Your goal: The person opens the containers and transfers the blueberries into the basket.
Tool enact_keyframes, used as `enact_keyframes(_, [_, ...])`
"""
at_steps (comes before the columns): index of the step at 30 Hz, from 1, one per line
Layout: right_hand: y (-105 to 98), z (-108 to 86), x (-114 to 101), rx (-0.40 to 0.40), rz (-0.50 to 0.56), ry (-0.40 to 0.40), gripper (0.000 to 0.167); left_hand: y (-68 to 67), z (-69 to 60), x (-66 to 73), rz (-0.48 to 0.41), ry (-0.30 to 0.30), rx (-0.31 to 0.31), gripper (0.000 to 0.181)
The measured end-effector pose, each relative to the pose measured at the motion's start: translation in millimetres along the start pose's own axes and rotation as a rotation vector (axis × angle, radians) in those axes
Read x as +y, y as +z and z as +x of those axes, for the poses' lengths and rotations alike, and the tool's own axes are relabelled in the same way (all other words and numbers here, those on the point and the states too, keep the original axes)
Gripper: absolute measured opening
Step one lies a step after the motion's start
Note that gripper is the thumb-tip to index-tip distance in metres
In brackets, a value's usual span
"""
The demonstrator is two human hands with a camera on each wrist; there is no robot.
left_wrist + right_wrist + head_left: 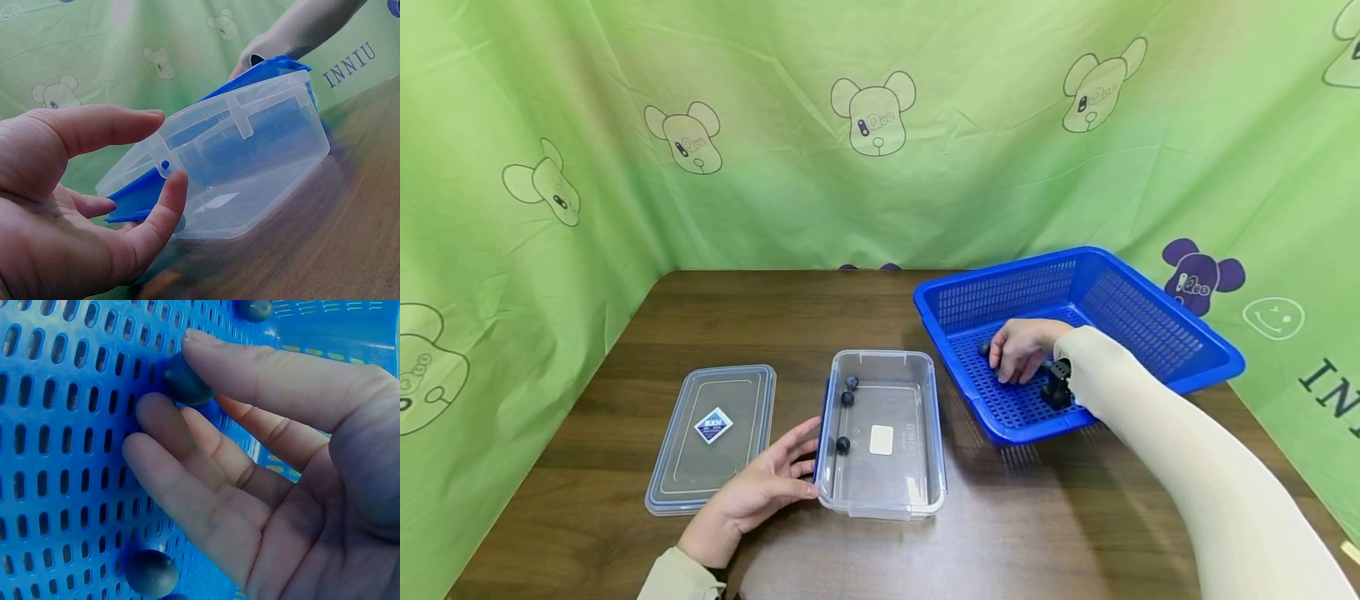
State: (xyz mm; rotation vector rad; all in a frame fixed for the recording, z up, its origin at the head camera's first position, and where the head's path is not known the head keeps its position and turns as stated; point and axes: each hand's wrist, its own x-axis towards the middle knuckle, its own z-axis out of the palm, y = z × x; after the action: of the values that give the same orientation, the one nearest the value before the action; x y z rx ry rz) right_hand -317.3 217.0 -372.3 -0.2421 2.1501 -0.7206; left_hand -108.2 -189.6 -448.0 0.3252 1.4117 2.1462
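My left hand (767, 482) rests against the left side of a clear plastic container (942, 450), thumb near its front corner. In the left wrist view, the fingertips (178, 181) touch the container's wall near its blue clasp flap (134, 197). Three dark blueberries (843, 445) lie along the container's left side. My right hand (1018, 350) reaches down into a blue slotted basket (1213, 354). There, thumb and fingers pinch a blueberry (187, 381) close to the basket floor. Other blueberries (152, 573) lie on that floor.
Left of the container, a clear lid (707, 467) with a blue rim and label lies flat on the wooden table (790, 321). A green printed curtain (775, 200) surrounds the table's back and sides. The basket's raised walls surround the right hand.
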Motion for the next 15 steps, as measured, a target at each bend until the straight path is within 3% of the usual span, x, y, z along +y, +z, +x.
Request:
enact_keyframes(8, [-5, -7.1, -1, 0.013, 0.02, -0.013, 0.026, -1.0, -0.3, 0.0, -0.001, -0.004, -0.002, 0.095])
enact_keyframes(15, [-16, -24.5, -17, 0.063, 0.067, -0.087, 0.04, -1.5, -0.2, -0.7, 0.007, -0.002, -0.003, 0.095])
